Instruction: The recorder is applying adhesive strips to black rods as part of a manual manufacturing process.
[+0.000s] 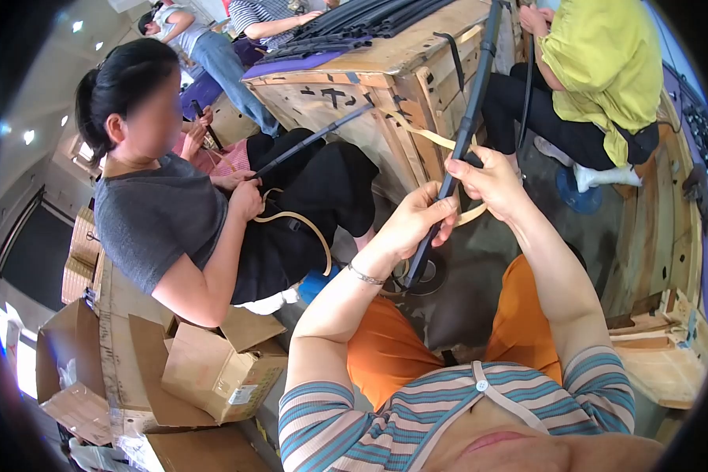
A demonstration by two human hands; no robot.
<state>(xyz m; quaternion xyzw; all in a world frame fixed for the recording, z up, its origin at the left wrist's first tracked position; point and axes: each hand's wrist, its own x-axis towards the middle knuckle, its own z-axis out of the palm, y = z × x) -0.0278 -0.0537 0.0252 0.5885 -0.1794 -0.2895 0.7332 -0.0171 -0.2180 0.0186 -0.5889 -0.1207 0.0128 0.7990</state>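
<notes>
Rod [478, 85] of dark colour is held aslant in front of the body, its lower end near the orange trousers [389, 338] and its upper part beside the wooden crate [330, 106]. By the left hand [423, 219] the lower part of the rod is pinched between thumb and curled fingers. By the right hand [489, 179], placed just above, the rod is also pinched, with the thumb laid upon it; whether the pale strip [418, 134] is gripped too cannot be told. More dark rods [362, 30] are piled on the crate. At the left, a similar rod [315, 141] is held by a seated co-worker [169, 212].
</notes>
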